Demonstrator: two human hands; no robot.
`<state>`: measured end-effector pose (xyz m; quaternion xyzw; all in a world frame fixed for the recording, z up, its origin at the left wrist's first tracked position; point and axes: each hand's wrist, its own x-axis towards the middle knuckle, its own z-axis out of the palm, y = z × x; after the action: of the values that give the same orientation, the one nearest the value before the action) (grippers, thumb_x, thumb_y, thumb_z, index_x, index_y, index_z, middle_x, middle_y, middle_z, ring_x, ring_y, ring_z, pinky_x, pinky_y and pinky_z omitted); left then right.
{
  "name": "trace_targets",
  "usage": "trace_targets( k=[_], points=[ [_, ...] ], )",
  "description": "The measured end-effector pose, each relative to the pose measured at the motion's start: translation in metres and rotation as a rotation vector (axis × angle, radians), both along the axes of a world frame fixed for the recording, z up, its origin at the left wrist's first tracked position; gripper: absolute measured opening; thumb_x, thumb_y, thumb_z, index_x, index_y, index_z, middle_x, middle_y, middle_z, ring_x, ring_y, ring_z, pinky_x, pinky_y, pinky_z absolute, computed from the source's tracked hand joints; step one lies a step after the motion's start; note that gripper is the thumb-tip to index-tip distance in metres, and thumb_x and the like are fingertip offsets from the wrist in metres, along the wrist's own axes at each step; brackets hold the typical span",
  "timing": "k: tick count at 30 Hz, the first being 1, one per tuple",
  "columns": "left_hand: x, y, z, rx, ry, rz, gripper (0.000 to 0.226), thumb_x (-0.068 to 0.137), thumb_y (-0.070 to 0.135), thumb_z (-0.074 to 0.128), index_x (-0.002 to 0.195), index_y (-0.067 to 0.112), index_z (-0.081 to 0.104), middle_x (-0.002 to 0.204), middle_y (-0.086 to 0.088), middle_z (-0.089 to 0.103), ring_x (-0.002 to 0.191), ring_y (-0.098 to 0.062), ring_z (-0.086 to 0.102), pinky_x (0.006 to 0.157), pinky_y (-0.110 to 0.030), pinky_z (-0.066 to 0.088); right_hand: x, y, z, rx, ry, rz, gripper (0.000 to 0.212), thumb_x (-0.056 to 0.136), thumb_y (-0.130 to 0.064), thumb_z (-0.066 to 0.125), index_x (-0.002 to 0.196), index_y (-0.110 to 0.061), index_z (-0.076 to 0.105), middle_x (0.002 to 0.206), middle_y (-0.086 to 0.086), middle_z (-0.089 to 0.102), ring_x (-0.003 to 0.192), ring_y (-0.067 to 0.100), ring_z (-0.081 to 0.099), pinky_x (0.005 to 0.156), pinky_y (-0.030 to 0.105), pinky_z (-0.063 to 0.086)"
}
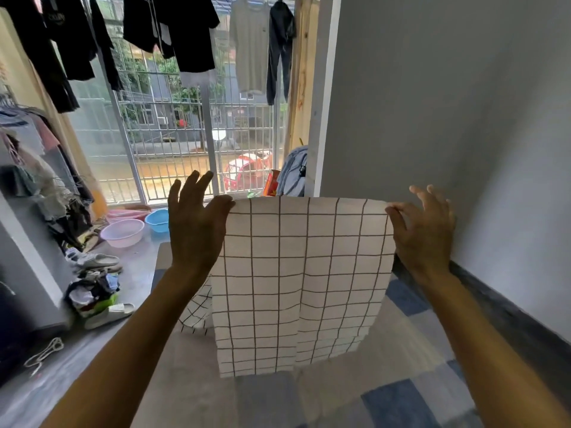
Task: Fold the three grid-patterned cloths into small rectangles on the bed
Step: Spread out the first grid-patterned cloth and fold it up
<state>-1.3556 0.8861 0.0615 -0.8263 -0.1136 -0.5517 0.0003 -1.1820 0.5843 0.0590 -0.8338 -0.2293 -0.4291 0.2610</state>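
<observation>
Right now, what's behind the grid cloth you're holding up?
Another grid-patterned cloth peeks out at its lower left. The held cloth hides the rest of it and part of the bed.

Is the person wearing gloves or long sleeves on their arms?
No. The left hand and right hand have no gloves, rings or watch showing. The left forearm and right forearm are uncovered too; no sleeve reaches into view.

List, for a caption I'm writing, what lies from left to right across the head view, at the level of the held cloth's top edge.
pink basin → blue basin → left hand → grid-patterned cloth → right hand → grey wall
</observation>
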Motion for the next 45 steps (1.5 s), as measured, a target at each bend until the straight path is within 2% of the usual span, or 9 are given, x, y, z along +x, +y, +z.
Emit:
trace_targets(
  k=[6,12,20,24,33,38,45],
  points=[
    [0.02,0.019,-0.024,-0.04,0.103,0.059,0.009,0.087,0.016,0.065,0.091,0.008,0.069,0.128,-0.021,0.056,0.126,-0.038,0.045,0.108,-0.053,0.028,0.037,0.028,-0.021,-0.059,0.102,0.047,0.029,0.096,-0.033,0.05,0.098,-0.011,0.069,0.134,0.016,0.052,0.134,0.033,0.035,0.111,0.054,0.021],
    [0.068,0.039,-0.062,-0.022,0.213,0.12,0.006,0.083,0.011,0.068,0.087,0.007,0.067,0.119,-0.024,0.059,0.114,-0.041,0.051,0.095,-0.057,0.041,0.104,0.065,-0.071,-0.09,0.23,0.12,0.029,0.095,-0.033,0.051,0.098,-0.012,0.069,0.13,0.015,0.055,0.131,0.033,0.038,0.108,0.054,0.026],
    [0.136,0.06,-0.157,-0.133,0.516,0.185,0.008,0.08,0.01,0.071,0.085,0.003,0.069,0.116,-0.025,0.059,0.11,-0.043,0.051,0.093,-0.052,0.039,0.17,0.096,-0.177,-0.118,0.436,0.175,0.025,0.094,-0.028,0.055,0.1,-0.008,0.069,0.128,0.015,0.057,0.129,0.033,0.041,0.107,0.052,0.027],
    [0.149,0.064,-0.201,-0.237,0.664,0.224,0.01,0.083,0.013,0.067,0.089,0.005,0.07,0.119,-0.023,0.058,0.114,-0.042,0.048,0.098,-0.051,0.034,0.187,0.1,-0.221,-0.199,0.519,0.199,0.029,0.095,-0.031,0.052,0.098,-0.008,0.07,0.125,0.015,0.059,0.125,0.032,0.046,0.108,0.051,0.028],
    [0.144,0.057,-0.236,-0.297,0.71,0.165,0.012,0.085,0.016,0.066,0.091,0.006,0.07,0.117,-0.022,0.059,0.111,-0.041,0.051,0.097,-0.052,0.038,0.173,0.074,-0.247,-0.221,0.599,0.193,0.025,0.094,-0.029,0.055,0.097,-0.009,0.071,0.122,0.015,0.06,0.122,0.033,0.048,0.104,0.054,0.033],
    [0.114,0.044,-0.252,-0.339,0.779,0.107,0.01,0.083,0.015,0.068,0.089,0.007,0.07,0.118,-0.023,0.059,0.112,-0.041,0.051,0.098,-0.052,0.038,0.139,0.052,-0.256,-0.256,0.631,0.192,0.022,0.092,-0.026,0.06,0.095,-0.007,0.072,0.121,0.016,0.061,0.119,0.035,0.05,0.1,0.055,0.039],
    [0.06,0.028,-0.274,-0.396,0.885,0.02,0.007,0.079,0.014,0.07,0.084,0.01,0.07,0.116,-0.023,0.061,0.112,-0.042,0.053,0.095,-0.054,0.041,0.077,0.022,-0.28,-0.334,0.767,0.243,0.014,0.088,-0.025,0.064,0.092,-0.015,0.073,0.121,0.014,0.059,0.122,0.032,0.047,0.101,0.05,0.039]
  ],
)
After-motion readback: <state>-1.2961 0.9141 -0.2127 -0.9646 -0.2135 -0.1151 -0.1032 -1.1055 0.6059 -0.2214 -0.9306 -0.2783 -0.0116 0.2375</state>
